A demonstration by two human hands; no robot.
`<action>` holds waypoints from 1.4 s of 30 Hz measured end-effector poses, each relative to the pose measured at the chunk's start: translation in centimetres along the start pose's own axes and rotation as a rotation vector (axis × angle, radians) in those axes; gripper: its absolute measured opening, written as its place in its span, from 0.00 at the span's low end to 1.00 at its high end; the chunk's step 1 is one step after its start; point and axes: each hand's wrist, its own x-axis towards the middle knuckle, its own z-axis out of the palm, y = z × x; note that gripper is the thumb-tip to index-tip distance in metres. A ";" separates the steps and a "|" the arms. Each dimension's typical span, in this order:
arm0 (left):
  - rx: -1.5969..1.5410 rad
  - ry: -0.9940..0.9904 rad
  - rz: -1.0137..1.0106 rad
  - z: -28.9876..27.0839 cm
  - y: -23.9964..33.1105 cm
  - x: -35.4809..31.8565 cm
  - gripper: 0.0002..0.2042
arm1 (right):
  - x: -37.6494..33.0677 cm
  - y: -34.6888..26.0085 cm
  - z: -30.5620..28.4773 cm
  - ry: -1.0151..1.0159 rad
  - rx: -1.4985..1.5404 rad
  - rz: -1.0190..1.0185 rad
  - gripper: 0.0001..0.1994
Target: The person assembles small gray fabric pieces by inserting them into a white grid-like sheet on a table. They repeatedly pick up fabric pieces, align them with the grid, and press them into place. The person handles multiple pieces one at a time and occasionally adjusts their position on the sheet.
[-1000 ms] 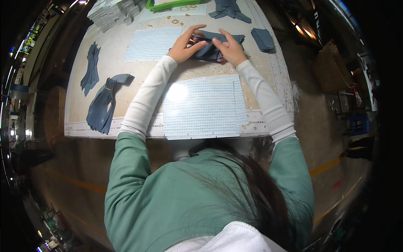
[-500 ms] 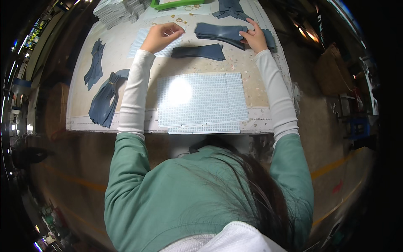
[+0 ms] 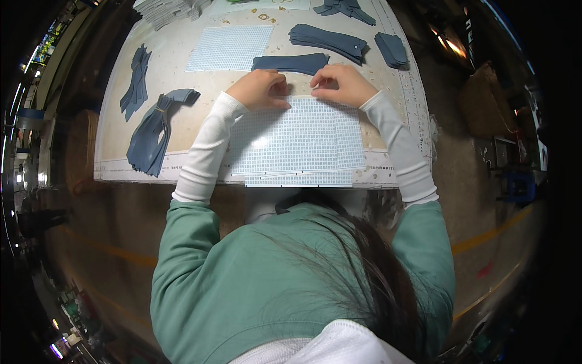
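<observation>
A printed sheet of small pale labels (image 3: 291, 142) lies in front of me at the table's near edge, on other such sheets. My left hand (image 3: 262, 90) is at its far edge, fingers curled, thumb on the sheet. Just to the right, my right hand (image 3: 344, 85) hovers by the same edge with thumb and fingertips drawn together; anything between them is too small to see. Beyond my hands lies a stack of dark blue fabric-like strips (image 3: 291, 62). Behind it, another stack of blue strips (image 3: 327, 41) bears a small white label (image 3: 355, 47) at its right end.
Blue piece stacks lie right (image 3: 391, 50) and far back (image 3: 344, 10). Left are a banded blue bundle (image 3: 148, 136) and a narrower one (image 3: 137, 85). Another label sheet (image 3: 230, 47) lies behind my left hand. Grey stacks (image 3: 163, 11) stand far left on the table (image 3: 388, 124).
My right hand has let go of the far blue stack, which now shows a small white label. Both hands have come nearer and together at the label sheet's far edge.
</observation>
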 end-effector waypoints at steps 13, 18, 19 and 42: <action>-0.558 0.049 -0.272 -0.1 0.0 0.6 0.10 | 0.4 -1.1 1.0 0.434 -0.261 -0.148 0.05; -0.731 0.045 -0.179 0.5 -0.3 0.8 0.09 | 0.3 -1.5 2.2 0.488 -0.274 -0.259 0.05; -0.753 0.041 -0.177 0.6 -0.6 0.9 0.09 | 0.2 -1.6 2.2 0.491 -0.274 -0.261 0.05; -0.770 -0.013 -0.116 1.2 -0.6 0.9 0.10 | -0.2 -3.0 3.2 0.498 0.058 -0.093 0.20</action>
